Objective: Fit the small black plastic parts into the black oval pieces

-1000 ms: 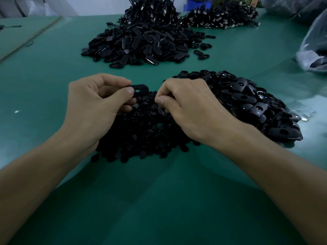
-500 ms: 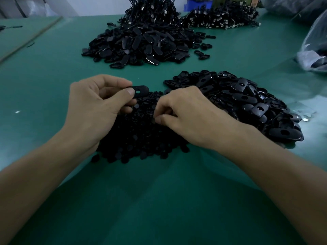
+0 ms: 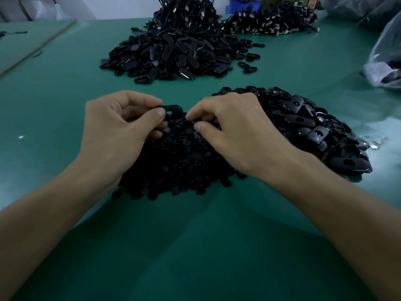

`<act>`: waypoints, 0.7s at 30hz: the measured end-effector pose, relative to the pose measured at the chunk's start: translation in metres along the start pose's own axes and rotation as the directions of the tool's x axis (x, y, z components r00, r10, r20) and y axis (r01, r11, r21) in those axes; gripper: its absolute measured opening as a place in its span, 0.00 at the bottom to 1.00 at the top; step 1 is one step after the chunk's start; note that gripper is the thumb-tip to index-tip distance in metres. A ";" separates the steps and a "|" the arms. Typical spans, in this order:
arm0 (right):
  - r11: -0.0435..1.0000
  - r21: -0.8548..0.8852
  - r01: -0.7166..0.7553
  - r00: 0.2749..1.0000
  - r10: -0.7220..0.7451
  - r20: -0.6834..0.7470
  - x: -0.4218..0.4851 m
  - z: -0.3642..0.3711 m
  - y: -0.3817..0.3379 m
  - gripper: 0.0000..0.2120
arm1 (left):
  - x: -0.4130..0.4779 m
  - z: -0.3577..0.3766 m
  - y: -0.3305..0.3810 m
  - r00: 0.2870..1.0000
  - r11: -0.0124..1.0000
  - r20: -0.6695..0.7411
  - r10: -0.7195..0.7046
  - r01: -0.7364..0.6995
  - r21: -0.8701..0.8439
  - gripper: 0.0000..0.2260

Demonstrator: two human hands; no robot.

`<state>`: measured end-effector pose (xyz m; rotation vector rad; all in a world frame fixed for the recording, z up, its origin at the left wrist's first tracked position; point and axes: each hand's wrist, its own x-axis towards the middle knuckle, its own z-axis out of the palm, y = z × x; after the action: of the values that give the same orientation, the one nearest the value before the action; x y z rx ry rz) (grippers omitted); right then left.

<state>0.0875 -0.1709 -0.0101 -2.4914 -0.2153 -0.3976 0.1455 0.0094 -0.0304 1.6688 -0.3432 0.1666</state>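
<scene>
While both forearms reach in from the bottom corners over the green table (image 3: 65,88), the left hand (image 3: 121,135) pinches a black oval piece (image 3: 173,110) with a small slot at frame centre. Beside it, the right hand (image 3: 236,135) closes thumb and forefinger over the heap of small black parts (image 3: 180,166); whether it grips one is unclear. Glossy oval pieces (image 3: 308,127) pile right; another heap (image 3: 173,53) lies further up.
</scene>
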 end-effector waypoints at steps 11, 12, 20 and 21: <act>0.994 0.102 0.050 0.996 -0.042 -0.077 0.000 0.000 -0.003 0.11 | -0.003 0.002 0.001 1.000 0.999 0.014 0.023 -0.023 0.023 0.06; 0.990 0.132 0.048 0.996 -0.037 -0.082 0.000 0.000 -0.003 0.12 | -0.003 0.003 0.002 0.999 0.999 0.021 0.037 -0.038 0.038 0.06; 0.981 0.189 0.039 0.986 -0.007 -0.168 0.000 0.000 -0.006 0.05 | -0.013 0.010 0.011 0.979 0.970 0.100 0.175 -0.189 0.154 0.08; 0.981 0.188 0.036 0.985 -0.003 -0.171 0.000 0.000 -0.007 0.05 | -0.014 0.011 0.011 0.978 0.969 0.103 0.183 -0.197 0.151 0.07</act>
<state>0.0856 -0.1657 -0.0062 -2.2554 -0.1992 -0.5675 0.1272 -0.0009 -0.0255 1.8052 -0.5708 0.2700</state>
